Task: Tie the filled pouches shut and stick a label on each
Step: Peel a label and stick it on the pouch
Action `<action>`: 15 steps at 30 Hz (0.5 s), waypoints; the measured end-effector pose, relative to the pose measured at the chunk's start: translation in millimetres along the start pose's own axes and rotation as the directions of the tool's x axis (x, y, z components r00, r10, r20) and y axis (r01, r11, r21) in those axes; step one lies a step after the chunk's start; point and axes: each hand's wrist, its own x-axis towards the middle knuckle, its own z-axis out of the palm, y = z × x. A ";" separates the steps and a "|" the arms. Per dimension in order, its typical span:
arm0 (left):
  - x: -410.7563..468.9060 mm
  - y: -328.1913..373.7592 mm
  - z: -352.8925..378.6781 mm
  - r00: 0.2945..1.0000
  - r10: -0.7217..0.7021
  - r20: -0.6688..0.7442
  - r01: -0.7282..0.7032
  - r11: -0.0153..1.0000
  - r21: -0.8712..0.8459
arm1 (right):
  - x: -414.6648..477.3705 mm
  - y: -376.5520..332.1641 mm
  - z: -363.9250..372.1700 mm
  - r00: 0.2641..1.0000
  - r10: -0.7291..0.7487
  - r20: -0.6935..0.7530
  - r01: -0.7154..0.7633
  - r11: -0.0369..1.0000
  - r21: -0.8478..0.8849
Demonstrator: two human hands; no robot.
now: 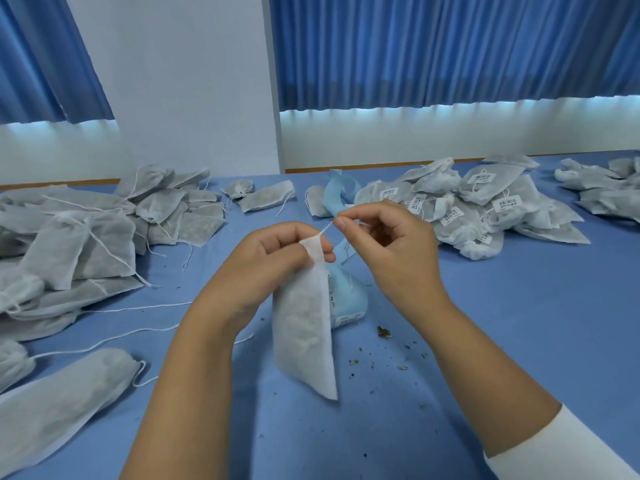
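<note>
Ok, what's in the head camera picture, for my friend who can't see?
The left hand grips the top of a filled white fabric pouch while the right hand pinches its thin white drawstring. On the blue table, unlabelled pouches lie left, labelled pouches right.

Single view, head-mounted, wide-angle. It looks forward and down across the blue worktop (485,341) from the person's own position. The left hand (273,251) and right hand (391,244) sit close to the lens at frame centre. The far field reaches the wall (194,81) and curtains (450,46).
</note>
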 end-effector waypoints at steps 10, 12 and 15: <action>2.5 -6.4 -10.1 0.953 0.017 -0.301 0.005 0.997 0.071 | -13.1 -3.6 13.7 0.911 -0.111 0.396 0.233 0.932 -0.276; 0.7 -8.0 -13.5 0.965 -0.013 -0.262 0.052 0.988 0.145 | -9.8 -5.8 8.2 0.915 -0.151 0.375 0.268 0.922 -0.282; -3.2 -5.9 -13.8 0.995 -0.079 -0.064 0.091 0.970 0.225 | -2.3 -7.2 -2.7 0.928 -0.193 0.318 0.301 0.894 -0.333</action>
